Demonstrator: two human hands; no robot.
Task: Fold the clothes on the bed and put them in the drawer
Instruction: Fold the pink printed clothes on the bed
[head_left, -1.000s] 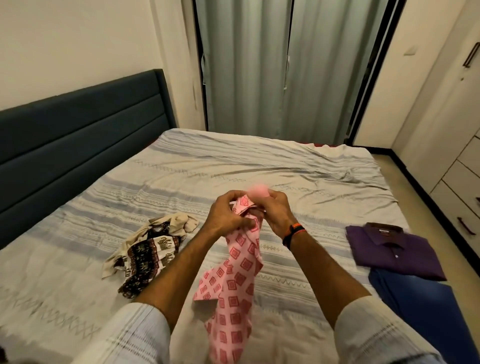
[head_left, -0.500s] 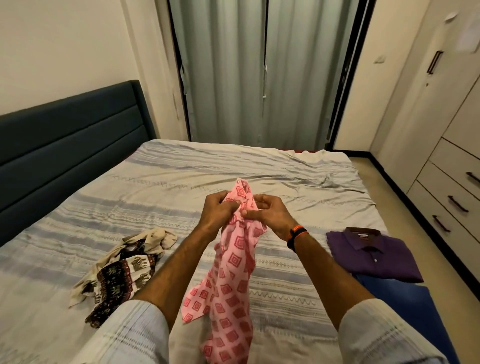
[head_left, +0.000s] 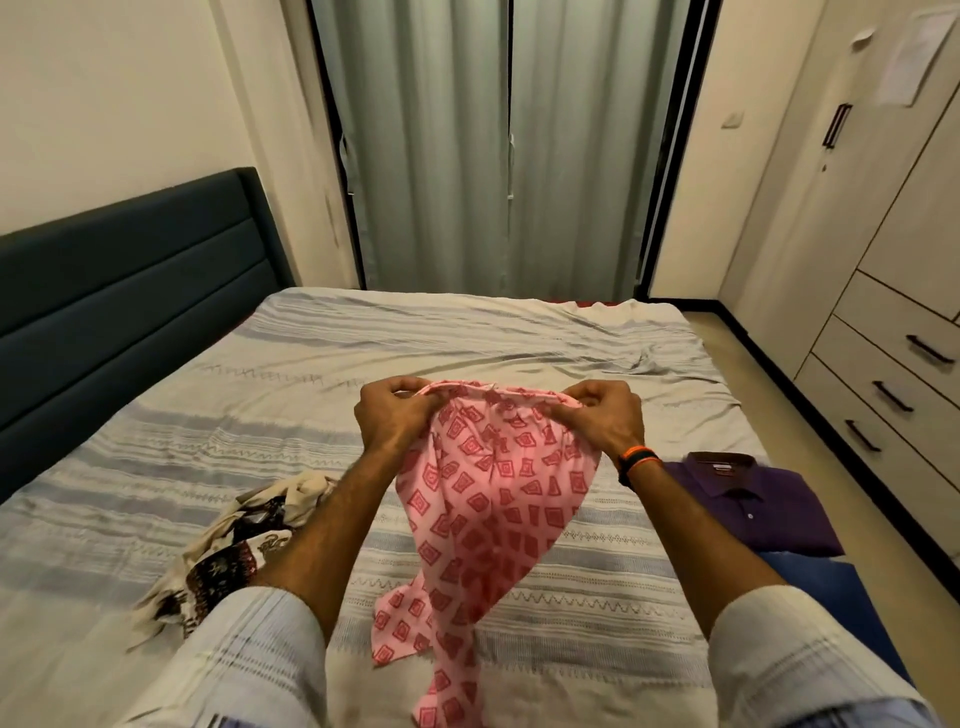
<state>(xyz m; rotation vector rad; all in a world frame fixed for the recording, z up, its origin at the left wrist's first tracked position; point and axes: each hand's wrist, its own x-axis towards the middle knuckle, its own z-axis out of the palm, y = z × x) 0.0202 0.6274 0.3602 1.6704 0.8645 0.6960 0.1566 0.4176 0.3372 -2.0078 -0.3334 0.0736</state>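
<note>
Pink printed cloth (head_left: 488, 499) is what you've got stretched between your left hand (head_left: 397, 423) and right hand (head_left: 605, 418), both pinched shut on its top hem, held apart above the middle of the bed (head_left: 467, 338) with the rest hanging down to the sheet, so that one's not folded yet. Looks like you're roughly halfway: a purple shirt (head_left: 748, 506) and a blue garment (head_left: 831, 597) sit folded at the bed's right edge, the brown-and-cream patterned piece (head_left: 228, 551) is crumpled toward the left, and the drawers (head_left: 883, 374) by the right wall are all closed with nothing put away.
</note>
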